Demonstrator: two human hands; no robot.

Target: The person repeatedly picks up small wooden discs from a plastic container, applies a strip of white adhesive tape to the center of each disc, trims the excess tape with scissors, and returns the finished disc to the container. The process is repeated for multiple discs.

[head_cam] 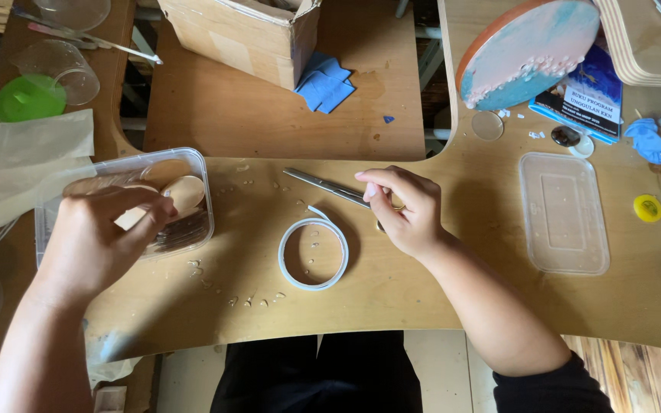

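On the near left of the wooden table [392, 306], the left hand [97, 241] is reaching into a clear plastic tub [193, 164], its fingers curling closed on a thin round wooden disc [185, 193] at the tub's right side; more pale discs are lying inside the tub, partly hidden by the hand. Right of it, near the middle of the table, the right hand [407, 210] is closing its grip around the handles of a pair of metal scissors [327, 185], whose blades are pointing far-left and lying low over the table (whether the blades are apart or together is hard to tell). Just near and left of that hand, a white ring of tape [314, 254] is lying flat, its loose end curling up toward the scissors. Small clear droplets or chips are lying scattered around the ring.

Well to the right, a clear plastic lid [564, 213] is lying flat, with a small yellow cap [648, 208] beyond it. At the far right, a round pink and blue board [529, 50] is resting partly on a booklet. A cardboard box [242, 34] and blue cloth pieces [327, 82] are sitting on the far side, and a green lid [28, 98] far left.
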